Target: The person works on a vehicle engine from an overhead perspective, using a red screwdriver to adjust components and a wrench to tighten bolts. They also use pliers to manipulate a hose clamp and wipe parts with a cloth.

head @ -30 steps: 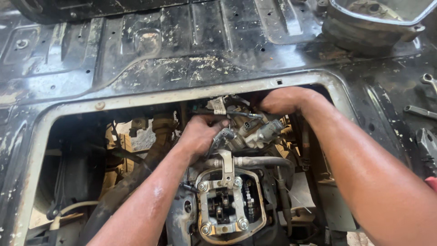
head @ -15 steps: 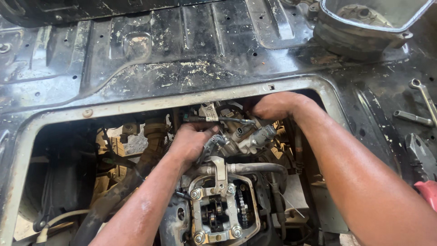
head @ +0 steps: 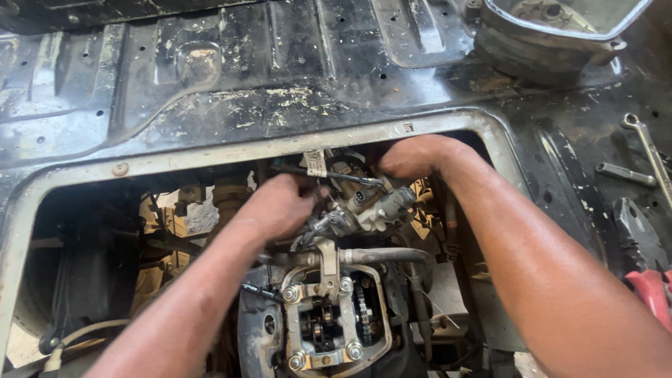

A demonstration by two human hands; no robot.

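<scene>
A greasy engine sits in a rectangular opening of a black metal floor panel (head: 231, 105). My left hand (head: 276, 206) reaches into the opening and curls around the left side of a grey carburettor-like part (head: 367, 203) on top of the engine. My right hand (head: 413, 155) is at the far right of that part, fingers tucked behind it near the opening's rim. Below both hands an open cylinder head (head: 329, 318) shows its chain sprocket and bolts. A thin cable with a small tag (head: 315, 162) runs between my hands.
Spanners (head: 647, 150) lie on the floor panel at the right, with red-handled pliers (head: 647, 283) below them. A round dark container with a clear rim (head: 553, 35) stands at the top right. Hoses and yellowish frame parts (head: 157, 231) fill the opening's left side.
Both hands stay on the same part with only slight shifts of the fingers. The view has tilted a little, moving the opening lower in the frame.
</scene>
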